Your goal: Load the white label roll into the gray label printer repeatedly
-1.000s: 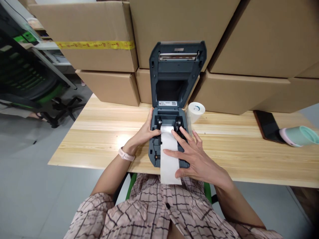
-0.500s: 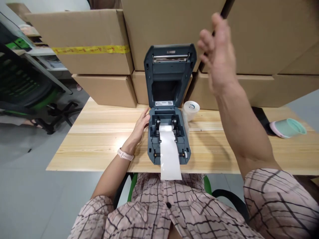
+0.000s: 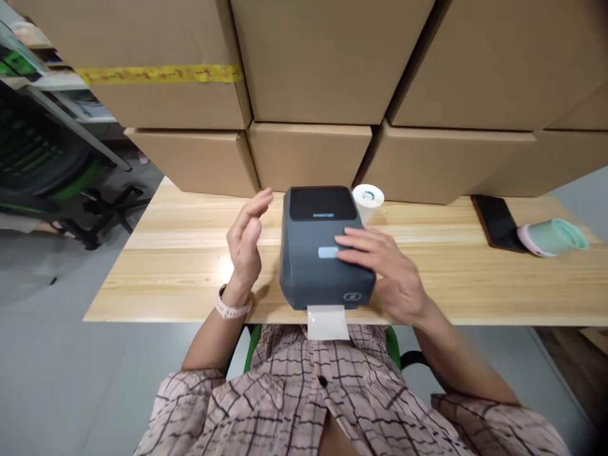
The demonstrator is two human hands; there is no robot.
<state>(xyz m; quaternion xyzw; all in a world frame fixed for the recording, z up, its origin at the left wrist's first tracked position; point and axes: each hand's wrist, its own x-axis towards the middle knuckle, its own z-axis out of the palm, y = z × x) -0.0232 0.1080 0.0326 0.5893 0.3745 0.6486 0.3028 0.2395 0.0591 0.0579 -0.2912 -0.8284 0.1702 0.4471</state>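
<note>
A dark grey label printer (image 3: 308,278) stands on the wooden table with its lid down. From its front slot a strip of white label paper (image 3: 327,323) hangs past the table edge. My right hand (image 3: 387,269) lies on the lid's right side, fingers stretched out over the top near a light blue window. My left hand (image 3: 246,247) is raised just left of the printer, apart from it, fingers extended and holding nothing. Behind the printer's right rear corner stands a white label roll (image 3: 368,197), partly hidden.
Stacked cardboard boxes (image 3: 313,152) line the back of the wooden table (image 3: 166,266). To the right lie a black phone (image 3: 496,221) and a mint-and-pink cup (image 3: 553,237) on its side. An office chair (image 3: 47,152) is on the floor at left.
The printer's lid has gone from upright open to shut, covering the paper roll inside. My right hand came down from the air onto the lid. My left hand moved off the printer's side.
</note>
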